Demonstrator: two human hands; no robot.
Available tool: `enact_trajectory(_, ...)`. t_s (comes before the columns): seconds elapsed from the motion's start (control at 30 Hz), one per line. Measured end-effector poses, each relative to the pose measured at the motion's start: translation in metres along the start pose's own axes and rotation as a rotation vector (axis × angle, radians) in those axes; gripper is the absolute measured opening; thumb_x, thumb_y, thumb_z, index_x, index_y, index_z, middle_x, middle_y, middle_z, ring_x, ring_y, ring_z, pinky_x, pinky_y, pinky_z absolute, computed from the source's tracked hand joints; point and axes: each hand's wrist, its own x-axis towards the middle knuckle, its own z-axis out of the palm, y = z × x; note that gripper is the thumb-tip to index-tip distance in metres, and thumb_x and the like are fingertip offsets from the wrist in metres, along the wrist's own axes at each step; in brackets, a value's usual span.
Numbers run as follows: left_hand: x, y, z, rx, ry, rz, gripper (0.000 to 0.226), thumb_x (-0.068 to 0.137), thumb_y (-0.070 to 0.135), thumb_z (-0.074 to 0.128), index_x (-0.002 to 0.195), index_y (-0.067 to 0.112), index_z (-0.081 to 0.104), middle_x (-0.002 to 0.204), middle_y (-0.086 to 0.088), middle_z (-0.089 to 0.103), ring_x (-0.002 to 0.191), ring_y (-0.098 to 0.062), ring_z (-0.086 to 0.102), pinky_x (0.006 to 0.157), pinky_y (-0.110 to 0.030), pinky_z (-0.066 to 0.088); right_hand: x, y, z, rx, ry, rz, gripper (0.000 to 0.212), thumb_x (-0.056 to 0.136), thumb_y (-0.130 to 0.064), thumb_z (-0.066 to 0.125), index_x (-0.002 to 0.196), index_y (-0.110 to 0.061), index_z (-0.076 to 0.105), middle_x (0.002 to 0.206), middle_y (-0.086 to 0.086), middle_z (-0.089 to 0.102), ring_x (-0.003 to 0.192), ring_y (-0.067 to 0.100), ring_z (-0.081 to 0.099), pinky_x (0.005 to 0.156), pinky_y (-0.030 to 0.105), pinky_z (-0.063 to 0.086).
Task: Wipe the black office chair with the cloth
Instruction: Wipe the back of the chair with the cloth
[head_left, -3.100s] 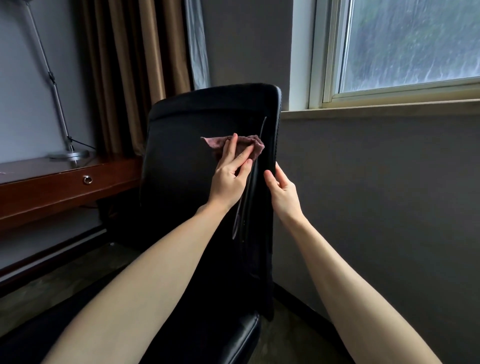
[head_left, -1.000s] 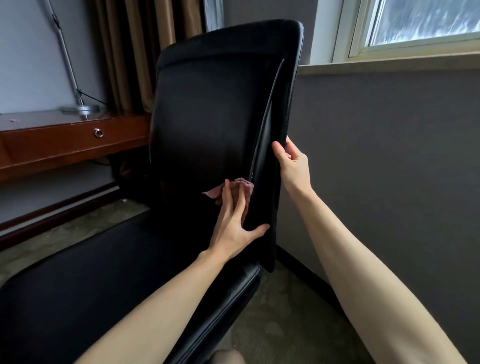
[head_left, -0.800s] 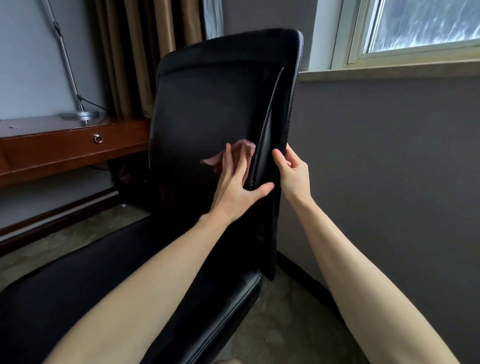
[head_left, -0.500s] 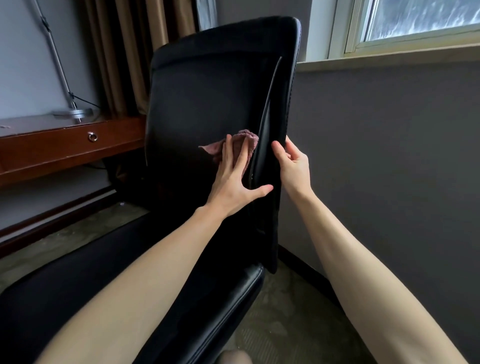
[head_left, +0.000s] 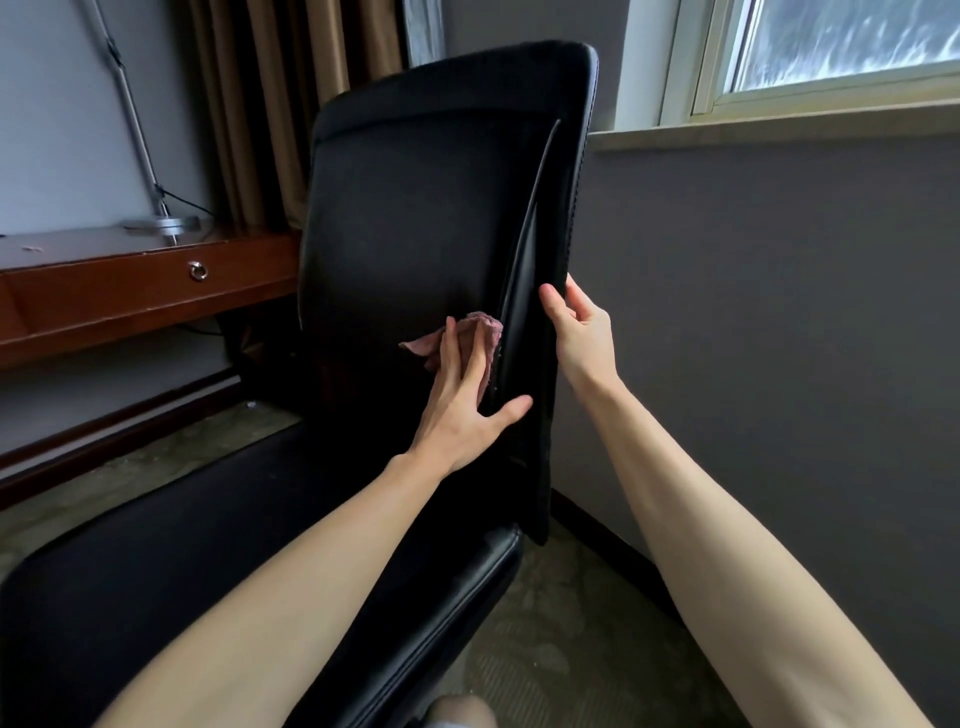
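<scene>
The black office chair (head_left: 405, 218) fills the middle of the head view, its tall backrest upright and its seat stretching toward the lower left. A pink cloth (head_left: 480, 330) lies flat against the backrest's front, low and near the right seam. My left hand (head_left: 462, 400) presses the cloth onto the leather with straight fingers, thumb spread to the right. My right hand (head_left: 582, 332) grips the backrest's right side edge, thumb on the front and fingers curled behind it.
A brown wooden desk (head_left: 130, 291) with a ring-pull drawer stands to the left, a lamp base (head_left: 161, 223) on it. Tan curtains (head_left: 291, 104) hang behind the chair. A grey wall (head_left: 779, 312) under a window (head_left: 852, 36) lies close on the right. Patterned carpet covers the floor.
My left hand slid the cloth up and down the backrest's right side; since half a second ago it has moved down a little. My right hand kept its grip on the edge.
</scene>
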Motion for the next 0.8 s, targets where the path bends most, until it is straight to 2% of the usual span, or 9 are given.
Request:
enact_trajectory(0.13,0.043,0.030,-0.030,-0.049,0.047,-0.006,0.096,0.082,0.070,0.057,0.145,0.060,-0.015,0.157,0.017,-0.035,0.152,-0.017,-0.015,0.121,-0.055,0.016,0.000,-0.003,-0.003,0.010,-0.020,0.020,0.046,0.089,-0.052,0.057,0.134,-0.041,0.056,0.116,-0.017,0.070,0.115,0.003,0.062,0.110,0.039,0.042)
enact_trajectory(0.23,0.066,0.046,-0.050,0.007,0.045,-0.012,0.100,0.078,0.076,0.054,0.146,0.058,-0.016,0.158,0.016,-0.033,0.153,-0.021,-0.010,0.119,-0.059,0.021,-0.001,-0.004,-0.007,0.035,-0.030,0.021,0.046,0.090,-0.049,0.058,0.135,-0.037,0.057,0.117,-0.015,0.070,0.115,0.004,0.062,0.109,0.038,0.042)
enact_trajectory(0.37,0.058,0.044,-0.050,0.107,0.014,0.016,0.102,0.081,0.071,0.057,0.146,0.056,-0.021,0.158,0.015,-0.035,0.153,-0.017,-0.011,0.117,-0.057,0.027,-0.004,-0.008,-0.010,0.101,-0.051,0.003,0.035,0.099,-0.028,0.056,0.134,-0.027,0.060,0.113,-0.011,0.072,0.107,0.005,0.067,0.100,0.025,0.049)
enact_trajectory(0.47,0.032,0.034,-0.034,0.118,0.010,0.040,0.102,0.082,0.068,0.059,0.143,0.061,-0.023,0.155,0.016,-0.039,0.153,-0.017,-0.009,0.114,-0.058,0.031,-0.007,-0.008,-0.007,0.111,-0.015,-0.015,0.034,0.099,-0.026,0.057,0.132,-0.025,0.061,0.111,-0.016,0.072,0.108,0.000,0.065,0.097,0.019,0.046)
enact_trajectory(0.63,-0.003,0.015,-0.011,0.131,0.008,0.043,0.102,0.085,0.060,0.062,0.142,0.062,-0.024,0.153,0.018,-0.042,0.153,-0.020,-0.009,0.112,-0.056,0.035,-0.007,-0.006,-0.006,0.087,0.000,-0.017,0.037,0.097,-0.033,0.059,0.134,-0.027,0.060,0.116,-0.013,0.071,0.114,0.002,0.062,0.109,0.031,0.043)
enact_trajectory(0.8,0.002,0.018,-0.011,0.093,0.020,0.026,0.100,0.086,0.060,0.061,0.145,0.060,-0.020,0.151,0.020,-0.043,0.153,-0.021,-0.008,0.116,-0.054,0.031,-0.007,-0.003,-0.006,0.062,0.008,-0.017,0.040,0.094,-0.041,0.059,0.134,-0.034,0.058,0.111,-0.008,0.073,0.114,0.007,0.063,0.109,0.037,0.043)
